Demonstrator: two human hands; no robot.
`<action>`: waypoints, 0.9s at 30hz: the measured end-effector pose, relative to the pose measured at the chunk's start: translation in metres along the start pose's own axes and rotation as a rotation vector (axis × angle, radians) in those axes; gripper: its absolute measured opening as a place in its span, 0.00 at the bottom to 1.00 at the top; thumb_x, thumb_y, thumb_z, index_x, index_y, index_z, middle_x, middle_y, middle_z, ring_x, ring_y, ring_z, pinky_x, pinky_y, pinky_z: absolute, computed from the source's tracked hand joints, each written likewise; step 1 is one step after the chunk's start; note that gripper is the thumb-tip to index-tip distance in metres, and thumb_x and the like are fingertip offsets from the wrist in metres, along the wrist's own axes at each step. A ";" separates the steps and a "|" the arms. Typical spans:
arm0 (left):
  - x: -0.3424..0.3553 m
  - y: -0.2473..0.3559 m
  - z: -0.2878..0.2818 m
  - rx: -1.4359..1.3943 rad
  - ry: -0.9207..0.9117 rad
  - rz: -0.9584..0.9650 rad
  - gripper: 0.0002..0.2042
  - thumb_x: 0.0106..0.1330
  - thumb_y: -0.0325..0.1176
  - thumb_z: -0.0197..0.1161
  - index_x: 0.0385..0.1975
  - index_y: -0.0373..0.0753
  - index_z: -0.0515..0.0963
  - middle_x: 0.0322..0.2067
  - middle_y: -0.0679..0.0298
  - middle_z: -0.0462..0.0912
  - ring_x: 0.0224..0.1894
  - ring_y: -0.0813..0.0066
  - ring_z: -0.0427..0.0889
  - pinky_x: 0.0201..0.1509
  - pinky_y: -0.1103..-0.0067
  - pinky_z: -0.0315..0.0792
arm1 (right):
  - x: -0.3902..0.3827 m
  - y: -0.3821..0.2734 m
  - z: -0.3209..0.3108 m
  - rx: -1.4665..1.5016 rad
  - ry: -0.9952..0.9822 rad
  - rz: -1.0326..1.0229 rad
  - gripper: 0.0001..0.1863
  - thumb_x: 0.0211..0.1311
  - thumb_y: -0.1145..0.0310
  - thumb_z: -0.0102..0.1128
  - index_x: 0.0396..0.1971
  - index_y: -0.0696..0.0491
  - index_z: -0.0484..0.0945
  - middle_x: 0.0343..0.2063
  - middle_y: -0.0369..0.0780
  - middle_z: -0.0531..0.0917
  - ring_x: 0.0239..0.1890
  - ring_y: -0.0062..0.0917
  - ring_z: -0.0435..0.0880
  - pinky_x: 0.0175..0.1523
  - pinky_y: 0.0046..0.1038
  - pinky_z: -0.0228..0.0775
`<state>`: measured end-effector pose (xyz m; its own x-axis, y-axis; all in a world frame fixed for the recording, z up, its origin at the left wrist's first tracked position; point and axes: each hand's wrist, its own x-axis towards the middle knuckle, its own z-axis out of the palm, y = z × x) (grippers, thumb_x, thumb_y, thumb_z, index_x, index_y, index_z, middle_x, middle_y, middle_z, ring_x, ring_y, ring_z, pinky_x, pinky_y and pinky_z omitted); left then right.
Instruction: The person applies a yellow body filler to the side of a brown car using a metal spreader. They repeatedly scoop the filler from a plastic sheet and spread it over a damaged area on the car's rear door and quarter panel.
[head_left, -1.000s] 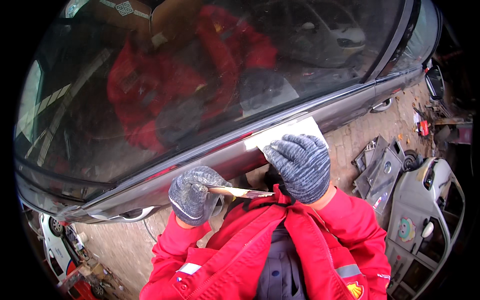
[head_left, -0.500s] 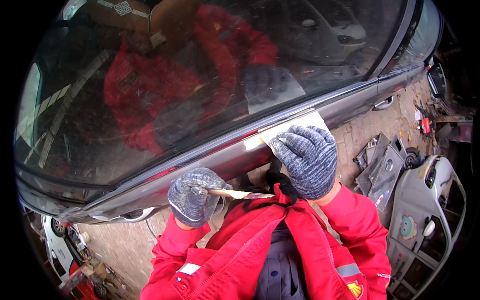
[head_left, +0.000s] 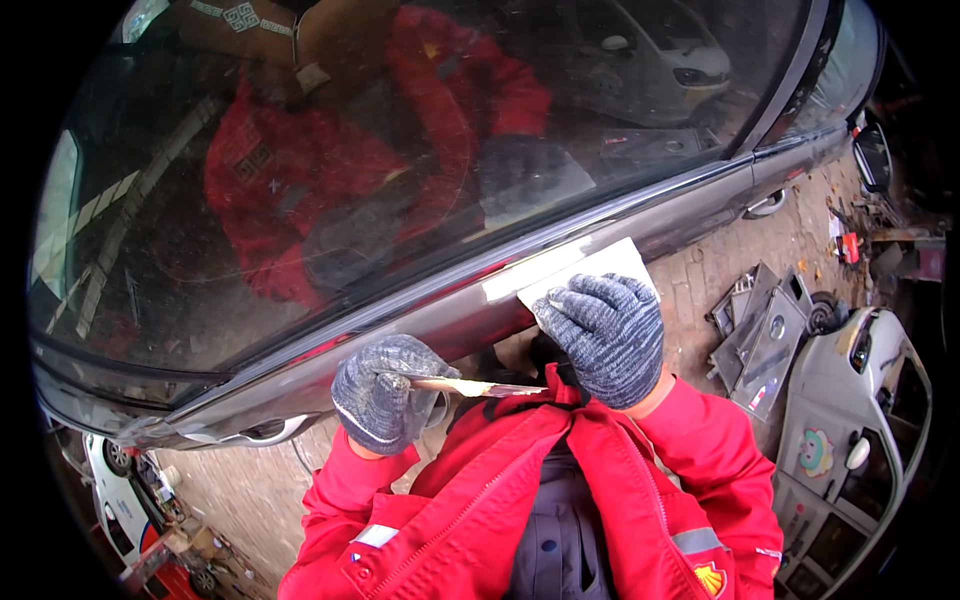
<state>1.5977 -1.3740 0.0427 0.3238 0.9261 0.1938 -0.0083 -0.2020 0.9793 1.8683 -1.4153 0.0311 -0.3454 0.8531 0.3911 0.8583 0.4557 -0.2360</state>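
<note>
The person's left hand, wearing a mottled grey knitted glove, is curling its fingers tightly around a flat, narrow spreading tool with a brownish handle. The blade is pointing right, in front of the person's chest, and a streak of cream-coloured paste is sitting along it. The right hand, in a matching glove, is gripping a thin, white, roughly square sheet, its fingers closed over the near edge with no gap to spare. The sheet is lying over the grey-brown metallic car door, right of the left hand and farther from the body. Its underside is hidden, so how much of it is touching the metal cannot be told. A glossy whitish smear is showing on the door just left of the sheet, below the bright window trim. Beyond the trim, the large dark window is reflecting the person's red jacket. On the right, loose grey metal panels are resting on brick paving, and a white car body shell is standing nearer.
</note>
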 end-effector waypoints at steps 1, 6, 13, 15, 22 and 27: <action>0.001 -0.002 0.001 -0.004 0.007 0.018 0.21 0.72 0.47 0.58 0.28 0.32 0.81 0.25 0.53 0.85 0.27 0.60 0.82 0.35 0.69 0.76 | -0.004 0.000 0.001 0.002 -0.007 0.005 0.19 0.49 0.67 0.59 0.43 0.47 0.86 0.43 0.35 0.84 0.49 0.34 0.81 0.50 0.41 0.74; -0.005 -0.006 -0.001 -0.105 0.034 -0.015 0.22 0.72 0.47 0.57 0.28 0.32 0.81 0.25 0.52 0.84 0.27 0.60 0.82 0.34 0.69 0.76 | -0.014 -0.001 -0.003 0.045 0.003 0.047 0.18 0.48 0.67 0.60 0.42 0.47 0.86 0.44 0.35 0.85 0.50 0.33 0.81 0.53 0.41 0.71; -0.006 -0.009 -0.006 -0.092 -0.003 -0.015 0.23 0.74 0.47 0.53 0.29 0.31 0.82 0.26 0.53 0.86 0.30 0.60 0.83 0.35 0.69 0.75 | 0.016 -0.010 -0.005 -0.028 0.077 0.013 0.21 0.46 0.67 0.62 0.45 0.46 0.85 0.45 0.35 0.84 0.51 0.33 0.80 0.54 0.42 0.70; -0.007 -0.007 -0.005 -0.087 0.010 -0.028 0.23 0.74 0.47 0.53 0.29 0.32 0.82 0.26 0.53 0.86 0.30 0.60 0.83 0.36 0.69 0.75 | 0.021 -0.013 -0.002 -0.012 0.060 0.014 0.22 0.45 0.67 0.62 0.45 0.46 0.85 0.45 0.35 0.83 0.51 0.33 0.80 0.55 0.42 0.70; -0.007 -0.009 -0.004 -0.211 0.015 -0.030 0.20 0.71 0.45 0.60 0.30 0.30 0.82 0.25 0.51 0.84 0.29 0.59 0.84 0.37 0.68 0.77 | 0.031 -0.014 0.002 -0.031 0.032 -0.010 0.22 0.44 0.66 0.62 0.45 0.48 0.85 0.45 0.36 0.83 0.50 0.34 0.80 0.53 0.42 0.71; -0.007 -0.009 -0.005 -0.197 0.003 -0.027 0.20 0.71 0.46 0.60 0.31 0.30 0.82 0.26 0.51 0.84 0.28 0.58 0.83 0.35 0.68 0.77 | 0.035 -0.016 -0.002 -0.037 -0.010 -0.019 0.22 0.45 0.65 0.61 0.45 0.49 0.84 0.45 0.36 0.83 0.49 0.34 0.80 0.53 0.42 0.71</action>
<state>1.5908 -1.3769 0.0326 0.3236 0.9314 0.1667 -0.1844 -0.1108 0.9766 1.8434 -1.3937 0.0505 -0.3655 0.8467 0.3866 0.8649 0.4625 -0.1952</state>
